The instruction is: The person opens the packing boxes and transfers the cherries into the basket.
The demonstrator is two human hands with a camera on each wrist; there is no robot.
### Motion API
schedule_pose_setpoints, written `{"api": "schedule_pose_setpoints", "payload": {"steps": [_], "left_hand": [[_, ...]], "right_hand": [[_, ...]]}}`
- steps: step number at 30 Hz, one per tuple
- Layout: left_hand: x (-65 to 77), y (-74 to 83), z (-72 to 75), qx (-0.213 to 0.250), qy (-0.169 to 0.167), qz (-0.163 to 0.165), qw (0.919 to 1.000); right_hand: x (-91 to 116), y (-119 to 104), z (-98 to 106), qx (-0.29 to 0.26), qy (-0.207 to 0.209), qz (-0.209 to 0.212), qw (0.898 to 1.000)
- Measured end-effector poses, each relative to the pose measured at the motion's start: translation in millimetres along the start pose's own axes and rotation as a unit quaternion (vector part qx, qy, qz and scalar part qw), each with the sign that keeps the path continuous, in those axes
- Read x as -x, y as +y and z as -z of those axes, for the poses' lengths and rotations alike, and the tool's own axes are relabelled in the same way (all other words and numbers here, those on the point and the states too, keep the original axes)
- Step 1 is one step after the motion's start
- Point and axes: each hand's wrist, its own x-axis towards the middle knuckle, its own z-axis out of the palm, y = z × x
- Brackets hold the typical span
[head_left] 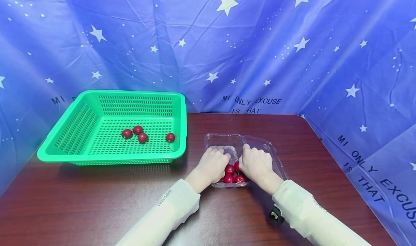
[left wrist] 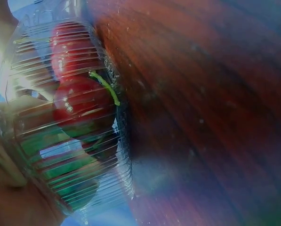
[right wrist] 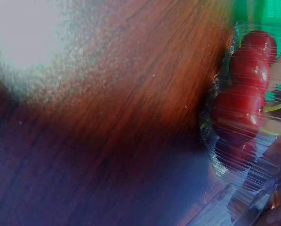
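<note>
A clear plastic clamshell box (head_left: 224,142) lies open on the table with several red cherries (head_left: 229,169) along its near side. At its left wall, my left hand (head_left: 212,163) grips the box with curled fingers. My right hand (head_left: 258,163) holds the opposite wall, beside the hinge, the lid (head_left: 274,155) spread out to the right. Through the ribbed plastic, the left wrist view shows cherries (left wrist: 81,101), one with a green stem, and fingers. More cherries (right wrist: 239,113) are pressed close to the wall in the right wrist view. Both hands' fingertips are partly hidden.
A green perforated basket (head_left: 48,152) stands at the left of the brown table (head_left: 136,195), with several cherries (head_left: 142,137) on its floor. Blue star-patterned cloth (head_left: 182,58) hangs behind and at the right. A dark strap device (head_left: 276,215) sits at the right wrist.
</note>
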Motion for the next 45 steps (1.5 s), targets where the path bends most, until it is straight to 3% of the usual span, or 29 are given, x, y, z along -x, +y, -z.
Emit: {"api": "schedule_pose_setpoints", "payload": {"steps": [23,45], "left_hand": [[3.2,4.2,-1.9,0.011,0.033,-0.012,0.9993],[-3.5,-3.1,12.8,0.000,0.055,-0.039,0.9977]], "right_hand": [[4,4,-4,-0.001,0.017,0.009,1.000],[1,0,1,0.002,0.004,0.009,1.000]]}}
